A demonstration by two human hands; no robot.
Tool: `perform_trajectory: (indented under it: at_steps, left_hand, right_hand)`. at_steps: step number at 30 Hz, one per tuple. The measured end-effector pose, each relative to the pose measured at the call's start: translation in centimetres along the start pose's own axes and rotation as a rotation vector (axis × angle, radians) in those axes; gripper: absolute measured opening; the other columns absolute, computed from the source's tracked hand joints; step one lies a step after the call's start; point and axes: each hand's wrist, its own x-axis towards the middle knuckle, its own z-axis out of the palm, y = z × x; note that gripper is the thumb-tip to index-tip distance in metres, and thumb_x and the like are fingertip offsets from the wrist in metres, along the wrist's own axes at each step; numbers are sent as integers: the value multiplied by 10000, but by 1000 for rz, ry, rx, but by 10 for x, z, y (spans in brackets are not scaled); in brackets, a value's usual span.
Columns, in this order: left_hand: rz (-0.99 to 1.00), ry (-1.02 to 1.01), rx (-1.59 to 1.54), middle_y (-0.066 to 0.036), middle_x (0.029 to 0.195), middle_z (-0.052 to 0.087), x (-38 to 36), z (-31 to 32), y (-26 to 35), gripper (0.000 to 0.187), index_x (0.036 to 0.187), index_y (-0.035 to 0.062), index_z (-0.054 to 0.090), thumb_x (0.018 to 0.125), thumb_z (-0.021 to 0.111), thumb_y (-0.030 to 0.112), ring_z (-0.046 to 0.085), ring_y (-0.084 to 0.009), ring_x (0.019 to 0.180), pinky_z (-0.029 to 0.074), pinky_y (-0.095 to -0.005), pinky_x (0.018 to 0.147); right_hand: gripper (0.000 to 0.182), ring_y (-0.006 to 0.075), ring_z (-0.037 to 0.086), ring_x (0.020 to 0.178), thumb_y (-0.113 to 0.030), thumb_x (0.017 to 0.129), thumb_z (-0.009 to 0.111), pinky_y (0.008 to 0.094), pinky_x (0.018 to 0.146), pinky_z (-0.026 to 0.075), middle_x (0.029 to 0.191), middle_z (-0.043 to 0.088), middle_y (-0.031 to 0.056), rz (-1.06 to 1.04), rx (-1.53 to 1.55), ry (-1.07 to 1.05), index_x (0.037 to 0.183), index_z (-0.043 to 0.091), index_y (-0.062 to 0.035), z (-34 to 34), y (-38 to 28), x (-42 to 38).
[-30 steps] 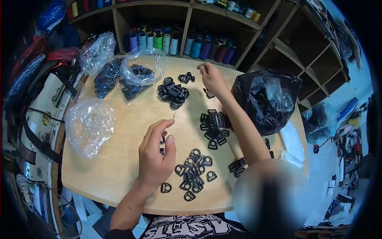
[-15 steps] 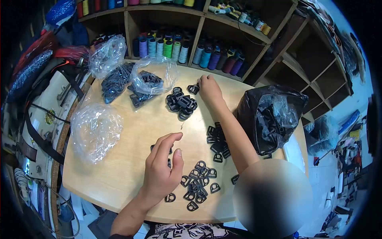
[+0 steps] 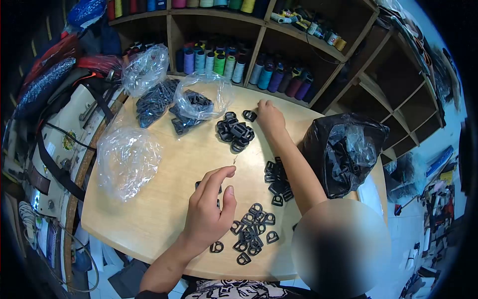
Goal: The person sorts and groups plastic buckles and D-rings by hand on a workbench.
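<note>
My left hand (image 3: 211, 209) hovers over the front middle of the table, its fingers loosely bent and the thumb apart, with nothing in it. A few black plastic pieces are partly hidden behind it. My right hand (image 3: 271, 118) reaches to the back, its fingers curled together and the tips hidden. Just left of it lies a single black plastic buckle (image 3: 249, 115), with a small gap between. A pile of black buckles (image 3: 236, 132) sits nearby. Black D-shaped rings (image 3: 249, 233) lie spread to the right of my left hand. More black plastic pieces (image 3: 277, 182) lie beside my right forearm.
A black plastic bag (image 3: 343, 154) stands on the right of the wooden table (image 3: 169, 219). Clear bags of black parts (image 3: 194, 107) lie at the back left, near a crumpled clear bag (image 3: 128, 162). Thread spools (image 3: 219, 64) fill shelves behind. A sewing machine (image 3: 62, 149) is at left.
The whole view has shifted slightly, so everything appears a little further right and lower. A small gap now shows between my right fingers and the single buckle. My left hand keeps its pose.
</note>
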Motion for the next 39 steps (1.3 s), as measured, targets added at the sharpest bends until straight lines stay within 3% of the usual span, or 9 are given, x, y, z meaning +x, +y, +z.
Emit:
perform_trajectory:
  at_steps: [1,5,8,10,14,17,19,35,39]
  left_hand:
    - [23,17,19,-157,1035,621,0,0,0,321,1155,-30,539,839,489,-55,626,-236,907,496,-317,788]
    - [13,9,12,-151,1030,622,1,-2,2,314,1151,-31,540,842,487,-53,624,-227,910,494,-311,787]
    - [-41,11,-23,-140,1023,622,1,-6,-1,312,1154,-34,538,845,496,-45,619,-210,926,483,-306,811]
    - [31,140,23,-168,1022,614,6,-14,-9,312,1138,-31,547,830,497,-47,622,-261,946,494,-330,789]
    - [-44,410,-95,-114,1023,624,14,-36,-17,257,1134,-42,556,900,454,-10,603,-178,955,476,-297,813]
    - [-85,492,-68,-95,1029,617,18,-52,-15,251,1140,-36,559,934,426,18,584,-147,969,457,-277,832]
    - [-88,494,-61,-105,1038,613,19,-54,-17,261,1151,-40,551,938,417,28,578,-153,975,455,-285,847]
    - [-85,451,-76,-93,1033,603,19,-48,-20,254,1152,-33,552,937,428,18,567,-137,967,448,-275,836]
    - [-82,458,-78,-94,1032,604,19,-47,-18,252,1150,-33,553,937,429,20,568,-138,975,449,-270,831]
  right_hand:
    - [163,350,666,727,-155,873,486,438,601,549,899,606,194,68,-23,1,939,540,-15,0,1,0]
    - [173,345,670,738,-119,844,484,420,620,557,897,625,200,218,-110,19,936,562,4,7,8,-2]
    - [173,337,667,779,-118,835,492,424,641,556,902,629,199,182,-72,39,919,582,4,3,11,-4]
    - [175,332,661,798,-124,833,499,424,651,553,902,630,193,174,-77,55,914,593,0,1,10,-3]
    - [190,324,642,833,-154,831,519,425,667,543,910,631,175,139,-75,78,913,611,-10,-7,4,-12]
    - [236,332,630,855,-216,880,499,439,677,535,917,626,181,157,-36,74,901,618,-13,-12,-2,-15]
    - [305,343,622,875,-267,924,466,454,705,527,936,620,191,214,9,48,910,628,-9,-15,-3,-15]
    - [367,328,619,896,-349,918,473,444,703,528,934,627,167,220,-58,-8,928,643,-23,-24,-4,-14]
    - [345,328,615,868,-337,916,498,434,704,516,900,618,159,159,11,182,933,638,-22,-39,-12,-17]
